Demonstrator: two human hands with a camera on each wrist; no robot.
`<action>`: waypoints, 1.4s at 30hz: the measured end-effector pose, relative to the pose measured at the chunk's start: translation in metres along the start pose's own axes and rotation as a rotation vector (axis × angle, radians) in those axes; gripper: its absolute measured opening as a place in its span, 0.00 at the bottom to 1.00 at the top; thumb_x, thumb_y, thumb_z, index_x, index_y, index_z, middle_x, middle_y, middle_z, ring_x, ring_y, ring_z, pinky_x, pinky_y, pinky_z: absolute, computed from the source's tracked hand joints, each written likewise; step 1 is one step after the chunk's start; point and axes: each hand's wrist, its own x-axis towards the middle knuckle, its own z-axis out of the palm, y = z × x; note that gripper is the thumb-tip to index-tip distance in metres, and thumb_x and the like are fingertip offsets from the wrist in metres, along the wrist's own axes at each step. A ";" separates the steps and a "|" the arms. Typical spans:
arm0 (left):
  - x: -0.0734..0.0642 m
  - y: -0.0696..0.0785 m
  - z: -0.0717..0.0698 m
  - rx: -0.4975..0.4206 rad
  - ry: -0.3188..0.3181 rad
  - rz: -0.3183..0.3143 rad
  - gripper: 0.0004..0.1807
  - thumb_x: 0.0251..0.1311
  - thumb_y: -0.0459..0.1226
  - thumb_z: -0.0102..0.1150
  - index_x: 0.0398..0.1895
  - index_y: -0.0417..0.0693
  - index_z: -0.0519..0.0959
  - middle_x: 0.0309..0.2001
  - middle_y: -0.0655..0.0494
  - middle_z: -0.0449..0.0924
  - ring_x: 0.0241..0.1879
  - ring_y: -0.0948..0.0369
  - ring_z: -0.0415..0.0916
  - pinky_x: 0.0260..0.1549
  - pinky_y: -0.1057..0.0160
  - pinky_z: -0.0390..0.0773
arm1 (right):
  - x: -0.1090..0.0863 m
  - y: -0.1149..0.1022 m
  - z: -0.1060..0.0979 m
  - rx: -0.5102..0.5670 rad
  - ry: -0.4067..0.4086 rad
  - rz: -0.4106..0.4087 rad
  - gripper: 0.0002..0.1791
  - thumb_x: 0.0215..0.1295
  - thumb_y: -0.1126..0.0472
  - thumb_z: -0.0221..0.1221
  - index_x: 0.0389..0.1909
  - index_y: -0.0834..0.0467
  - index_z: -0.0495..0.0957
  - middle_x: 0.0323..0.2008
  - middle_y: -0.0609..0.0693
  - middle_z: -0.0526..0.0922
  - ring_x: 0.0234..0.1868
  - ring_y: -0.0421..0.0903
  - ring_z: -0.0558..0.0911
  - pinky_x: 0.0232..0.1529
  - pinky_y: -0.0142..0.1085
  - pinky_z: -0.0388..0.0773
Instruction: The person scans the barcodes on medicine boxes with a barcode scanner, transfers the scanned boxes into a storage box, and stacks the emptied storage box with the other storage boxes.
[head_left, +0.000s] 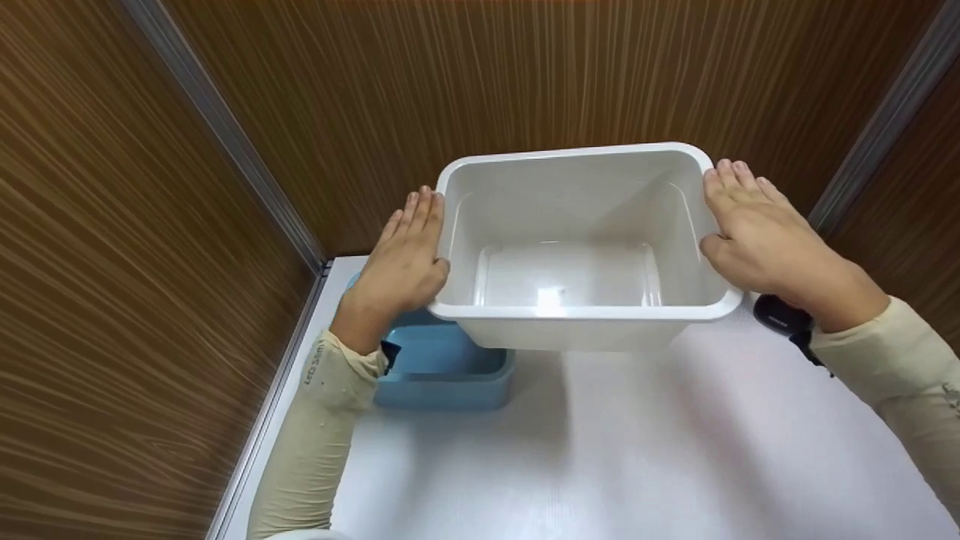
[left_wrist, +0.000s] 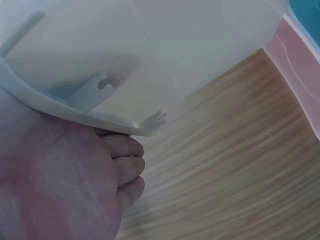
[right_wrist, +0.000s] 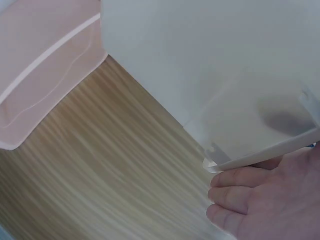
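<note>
A deep white plastic bin (head_left: 585, 330) is held up above the white table between both hands, its opening tilted toward me and nothing inside it. My left hand (head_left: 401, 259) presses along the bin's left rim with straight fingers, the thumb lying at the rim. On the opposite side my right hand (head_left: 765, 236) lies flat against the right rim, fingers extended and thumb over the edge. Both wrist views show the palms under the rim, close to small notched tabs (left_wrist: 95, 92) on the bin's outer wall. Below the left hand stands a blue bin (head_left: 450, 394).
A pink bin (right_wrist: 50, 70) shows beyond the white one in both wrist views; the head view hides it. Wood-grain panels (head_left: 480, 75) with metal edge strips enclose the white table (head_left: 600, 465). Beside my right wrist is a black device (head_left: 780, 315).
</note>
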 end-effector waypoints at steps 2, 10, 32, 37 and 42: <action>-0.003 -0.007 -0.004 -0.005 0.001 -0.008 0.41 0.64 0.40 0.41 0.74 0.40 0.35 0.74 0.46 0.28 0.71 0.54 0.23 0.66 0.55 0.30 | 0.006 -0.006 0.000 0.003 -0.007 -0.002 0.38 0.67 0.61 0.43 0.70 0.71 0.36 0.70 0.68 0.34 0.71 0.60 0.33 0.67 0.51 0.29; -0.019 -0.035 -0.018 -0.013 0.005 -0.066 0.42 0.64 0.41 0.43 0.74 0.41 0.35 0.74 0.45 0.29 0.72 0.53 0.24 0.66 0.56 0.28 | 0.028 -0.035 0.006 -0.013 0.000 -0.035 0.38 0.65 0.61 0.42 0.70 0.72 0.38 0.71 0.68 0.36 0.71 0.60 0.34 0.67 0.51 0.32; -0.072 -0.108 -0.025 -0.088 0.049 -0.120 0.38 0.65 0.34 0.39 0.72 0.32 0.36 0.72 0.36 0.29 0.71 0.46 0.25 0.65 0.49 0.29 | 0.075 -0.114 0.048 -0.004 -0.034 -0.078 0.39 0.66 0.56 0.44 0.71 0.70 0.40 0.71 0.66 0.38 0.71 0.59 0.36 0.68 0.49 0.32; -0.076 -0.121 -0.018 -0.102 0.030 -0.142 0.38 0.64 0.34 0.40 0.72 0.32 0.37 0.72 0.34 0.30 0.71 0.45 0.25 0.65 0.47 0.30 | 0.082 -0.121 0.059 -0.006 -0.061 -0.081 0.40 0.64 0.56 0.44 0.71 0.71 0.42 0.71 0.67 0.40 0.72 0.59 0.37 0.68 0.49 0.33; -0.076 -0.126 -0.006 -0.120 0.008 -0.154 0.37 0.64 0.34 0.40 0.72 0.31 0.39 0.72 0.33 0.31 0.70 0.44 0.25 0.65 0.46 0.31 | 0.083 -0.121 0.071 -0.035 -0.090 -0.079 0.39 0.63 0.55 0.44 0.70 0.72 0.45 0.71 0.68 0.44 0.71 0.60 0.40 0.68 0.51 0.36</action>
